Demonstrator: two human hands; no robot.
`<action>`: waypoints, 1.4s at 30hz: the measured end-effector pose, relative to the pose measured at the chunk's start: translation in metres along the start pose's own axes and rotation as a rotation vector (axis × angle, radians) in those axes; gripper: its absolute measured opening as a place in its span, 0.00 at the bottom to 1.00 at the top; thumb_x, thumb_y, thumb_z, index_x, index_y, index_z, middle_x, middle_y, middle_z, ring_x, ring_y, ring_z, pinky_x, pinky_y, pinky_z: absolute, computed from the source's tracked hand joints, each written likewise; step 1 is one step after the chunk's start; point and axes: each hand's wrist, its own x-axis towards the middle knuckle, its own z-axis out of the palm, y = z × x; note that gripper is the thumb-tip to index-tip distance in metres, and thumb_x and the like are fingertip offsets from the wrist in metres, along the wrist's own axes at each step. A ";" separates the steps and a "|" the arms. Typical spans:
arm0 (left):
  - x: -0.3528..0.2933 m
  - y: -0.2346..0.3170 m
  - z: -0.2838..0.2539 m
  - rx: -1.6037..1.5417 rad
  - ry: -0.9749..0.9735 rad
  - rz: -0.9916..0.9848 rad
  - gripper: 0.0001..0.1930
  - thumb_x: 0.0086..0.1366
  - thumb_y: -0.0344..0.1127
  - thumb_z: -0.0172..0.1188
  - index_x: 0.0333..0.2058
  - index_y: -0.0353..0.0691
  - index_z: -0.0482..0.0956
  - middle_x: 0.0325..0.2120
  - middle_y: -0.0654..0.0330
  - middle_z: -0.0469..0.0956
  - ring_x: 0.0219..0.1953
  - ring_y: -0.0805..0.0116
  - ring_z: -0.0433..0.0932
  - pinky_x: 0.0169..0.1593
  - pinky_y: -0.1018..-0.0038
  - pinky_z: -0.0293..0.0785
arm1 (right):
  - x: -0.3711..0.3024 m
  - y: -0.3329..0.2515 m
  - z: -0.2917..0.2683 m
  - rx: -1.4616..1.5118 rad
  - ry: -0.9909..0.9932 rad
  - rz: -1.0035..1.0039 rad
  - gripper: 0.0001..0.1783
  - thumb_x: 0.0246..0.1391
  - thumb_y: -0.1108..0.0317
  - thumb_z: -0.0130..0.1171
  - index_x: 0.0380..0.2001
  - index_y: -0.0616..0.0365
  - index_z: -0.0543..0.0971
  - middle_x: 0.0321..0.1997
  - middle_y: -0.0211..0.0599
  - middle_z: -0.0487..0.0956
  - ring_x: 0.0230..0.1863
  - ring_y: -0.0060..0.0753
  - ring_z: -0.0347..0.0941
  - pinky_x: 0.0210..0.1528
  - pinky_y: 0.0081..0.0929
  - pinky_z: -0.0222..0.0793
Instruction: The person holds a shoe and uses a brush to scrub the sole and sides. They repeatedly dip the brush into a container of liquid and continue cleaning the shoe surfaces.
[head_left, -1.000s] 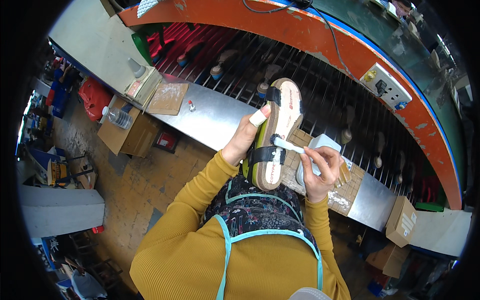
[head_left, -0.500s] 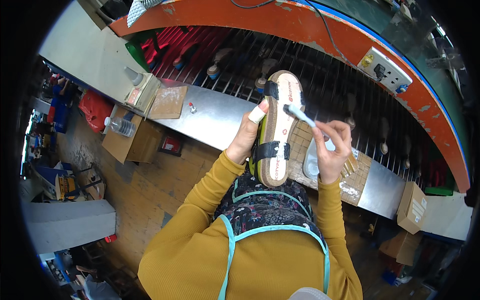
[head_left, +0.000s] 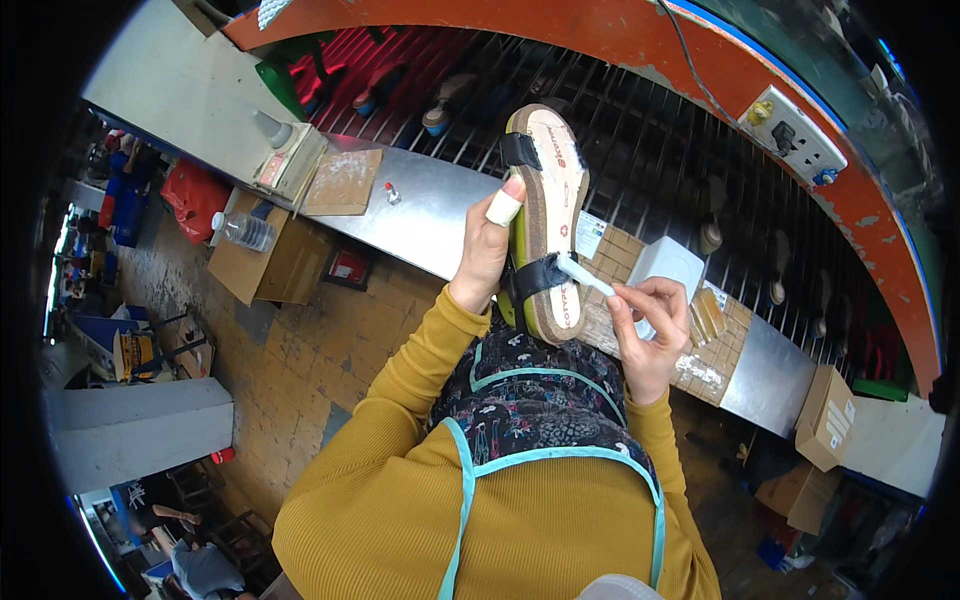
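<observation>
A sandal on a yellow-green last is held up in front of me with its underside showing. It has a brown cork edge, a pale sole face with red printing, and black straps folded over the edge. My left hand is closed around its left side, with white tape on the thumb. Between the fingertips of my right hand is a pale blue brush, possibly a toothbrush. The brush's head touches the sole's right edge beside the lower strap; its bristles are hidden.
Beyond the sandal run conveyor rods carrying other shoes, under an orange frame with a socket strip. A white plastic container sits on the gridded bench section. Leftward are a small red-capped bottle and a cardboard sheet.
The brush in my right hand has moved down the sole, from its upper middle to the right edge by the lower strap. My left hand keeps its hold on the sandal.
</observation>
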 end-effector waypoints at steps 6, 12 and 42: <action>0.004 -0.001 0.002 0.054 0.003 0.033 0.33 0.69 0.60 0.45 0.53 0.32 0.73 0.42 0.56 0.79 0.40 0.73 0.79 0.44 0.77 0.76 | 0.011 0.002 0.002 -0.140 0.100 -0.138 0.11 0.42 0.69 0.73 0.33 0.52 0.87 0.34 0.29 0.75 0.31 0.24 0.69 0.46 0.26 0.53; 0.010 -0.003 0.002 0.123 -0.012 0.058 0.32 0.70 0.58 0.44 0.52 0.31 0.73 0.42 0.56 0.80 0.41 0.73 0.79 0.44 0.77 0.75 | 0.017 0.013 -0.004 -0.137 0.066 -0.213 0.12 0.39 0.68 0.74 0.33 0.51 0.87 0.33 0.29 0.75 0.31 0.25 0.69 0.43 0.26 0.54; 0.021 -0.012 0.022 0.291 0.245 0.538 0.31 0.67 0.56 0.54 0.46 0.26 0.75 0.35 0.58 0.78 0.38 0.75 0.71 0.44 0.78 0.68 | 0.010 0.003 -0.036 -0.284 0.020 -0.052 0.09 0.44 0.67 0.71 0.33 0.51 0.87 0.35 0.29 0.75 0.26 0.20 0.67 0.44 0.25 0.50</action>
